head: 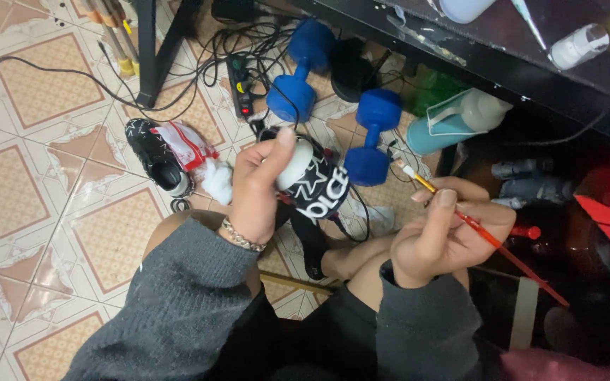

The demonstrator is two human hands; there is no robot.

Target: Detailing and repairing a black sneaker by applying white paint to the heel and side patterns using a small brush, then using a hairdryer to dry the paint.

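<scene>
My left hand grips a black shoe with a white toe cap and white markings, held up over my knees. My thumb rests on the white toe. My right hand holds a thin red-handled paintbrush, its pale bristle tip pointing toward the shoe and a short way from its side. Both arms wear grey knit sleeves, and a metal bracelet sits on my left wrist.
A second black shoe stuffed with red-and-white material lies on the tiled floor. Two blue dumbbells, a power strip with tangled black cables, and a teal bottle lie ahead. A black table edge with small bottles is at upper right.
</scene>
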